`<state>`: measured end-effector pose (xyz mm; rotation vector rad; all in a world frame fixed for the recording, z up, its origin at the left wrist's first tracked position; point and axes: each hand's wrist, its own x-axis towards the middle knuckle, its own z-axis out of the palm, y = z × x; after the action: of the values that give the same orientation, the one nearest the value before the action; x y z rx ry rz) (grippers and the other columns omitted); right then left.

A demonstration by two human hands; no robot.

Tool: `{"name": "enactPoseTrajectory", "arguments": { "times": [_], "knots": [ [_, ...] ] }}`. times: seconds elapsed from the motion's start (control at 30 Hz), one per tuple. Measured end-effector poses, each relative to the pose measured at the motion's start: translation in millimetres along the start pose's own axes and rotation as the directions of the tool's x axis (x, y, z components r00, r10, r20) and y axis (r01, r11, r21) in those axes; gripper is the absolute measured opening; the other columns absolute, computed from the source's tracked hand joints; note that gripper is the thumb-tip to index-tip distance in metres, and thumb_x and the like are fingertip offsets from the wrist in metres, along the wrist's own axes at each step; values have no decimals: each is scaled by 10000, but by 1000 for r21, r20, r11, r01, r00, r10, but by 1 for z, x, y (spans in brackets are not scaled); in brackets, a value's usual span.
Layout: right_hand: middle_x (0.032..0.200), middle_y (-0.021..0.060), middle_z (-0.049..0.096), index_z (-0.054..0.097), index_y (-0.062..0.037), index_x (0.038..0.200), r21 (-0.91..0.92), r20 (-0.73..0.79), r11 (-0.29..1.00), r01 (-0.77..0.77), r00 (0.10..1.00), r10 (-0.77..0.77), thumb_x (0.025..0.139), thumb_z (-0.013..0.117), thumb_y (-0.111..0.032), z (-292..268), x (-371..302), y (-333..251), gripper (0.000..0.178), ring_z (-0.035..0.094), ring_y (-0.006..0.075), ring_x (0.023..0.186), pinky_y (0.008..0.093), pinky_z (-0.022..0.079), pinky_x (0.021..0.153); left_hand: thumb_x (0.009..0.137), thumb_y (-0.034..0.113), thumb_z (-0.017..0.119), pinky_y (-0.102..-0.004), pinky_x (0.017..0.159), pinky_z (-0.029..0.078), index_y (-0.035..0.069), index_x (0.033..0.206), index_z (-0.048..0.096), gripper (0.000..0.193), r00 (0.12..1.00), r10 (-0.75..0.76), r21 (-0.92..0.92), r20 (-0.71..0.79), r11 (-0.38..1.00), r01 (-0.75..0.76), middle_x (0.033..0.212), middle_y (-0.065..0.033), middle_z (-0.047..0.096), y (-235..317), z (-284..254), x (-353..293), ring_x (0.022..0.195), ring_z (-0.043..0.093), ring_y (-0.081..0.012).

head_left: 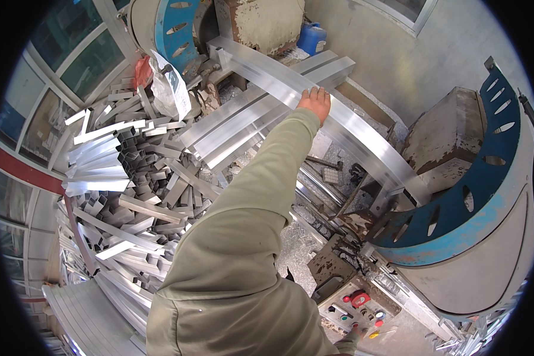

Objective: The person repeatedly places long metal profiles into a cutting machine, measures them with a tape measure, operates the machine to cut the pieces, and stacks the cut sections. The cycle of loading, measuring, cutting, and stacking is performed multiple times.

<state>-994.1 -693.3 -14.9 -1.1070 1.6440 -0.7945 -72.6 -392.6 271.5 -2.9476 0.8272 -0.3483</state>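
Observation:
My left hand (315, 102) reaches far forward in an olive sleeve. It lies on a long bright aluminium profile (368, 148), fingers curled over its far edge. The profile runs slantwise from a blue-guarded saw head (175, 26) at the top left to a second blue-guarded head (457, 213) at the right. My right hand (351, 341) shows only partly at the bottom edge. It touches a grey control panel (353, 305) with red, green and yellow buttons; its fingers are mostly hidden.
Several more long profiles (237, 127) lie beside the held one. A big heap of cut aluminium offcuts (130, 178) fills the left, under windows. A white plastic bag (169, 83) hangs near the left head. A blue jug (311, 37) stands at the back. Metal chips cover the machine bed (314, 196).

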Motion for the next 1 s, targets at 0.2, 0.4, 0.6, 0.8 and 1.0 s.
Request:
{"name": "enactPoseTrajectory", "arguments": {
  "times": [0.2, 0.4, 0.6, 0.8, 1.0],
  "knots": [
    [1262, 136, 716, 564, -174, 1530, -160, -72, 951, -263, 964, 255, 1026, 706, -326, 21, -100, -40, 545, 706, 308, 1024, 506, 621, 777, 773, 394, 986, -580, 1308, 357, 18, 1680, 389, 1149, 1000, 14, 20, -11, 1000, -13, 1778, -192, 394, 0, -11, -5, 1642, 386, -367],
    [1025, 135, 731, 623, -94, 1243, -322, 219, 936, -142, 951, 219, 1066, 660, -537, 105, -195, -26, 479, 704, 321, 779, 462, 572, 580, 761, 412, 989, -580, 1284, 375, 10, 1670, 410, 1151, 998, 36, 8, -51, 999, -36, 1759, -197, 419, -6, 2, -4, 1625, 404, -373],
    [1100, 344, 749, 749, 45, 1096, -774, 354, 499, 389, 920, -169, 1055, 590, -568, 118, -198, -33, 635, 680, 555, 1006, 624, 528, 897, 839, 350, 906, -570, 1203, 446, 1, 1624, 484, 958, 986, 61, -20, -152, 998, -65, 1694, -208, 503, -14, 12, 3, 1542, 495, -392],
    [1005, 286, 758, 737, -6, 1135, -703, 486, 425, 571, 821, -300, 1038, 747, -345, 104, -221, -48, 352, 725, 504, 960, 601, 559, 838, 832, 183, 800, -496, 971, 577, 5, 1359, 649, 577, 957, 46, -151, -286, 984, -92, 1308, -160, 702, -19, 21, 18, 1247, 681, -334],
    [955, 250, 785, 700, -1, 1064, -734, 124, 613, 292, 945, -302, 1021, 777, -355, 153, -279, -62, 365, 756, 451, 871, 545, 595, 809, 739, 502, 984, -532, 1098, 449, 78, 1617, 513, 1082, 958, 246, -103, -149, 959, -262, 1675, -139, 519, -35, -18, -2, 1469, 522, -341]
  ]
}}
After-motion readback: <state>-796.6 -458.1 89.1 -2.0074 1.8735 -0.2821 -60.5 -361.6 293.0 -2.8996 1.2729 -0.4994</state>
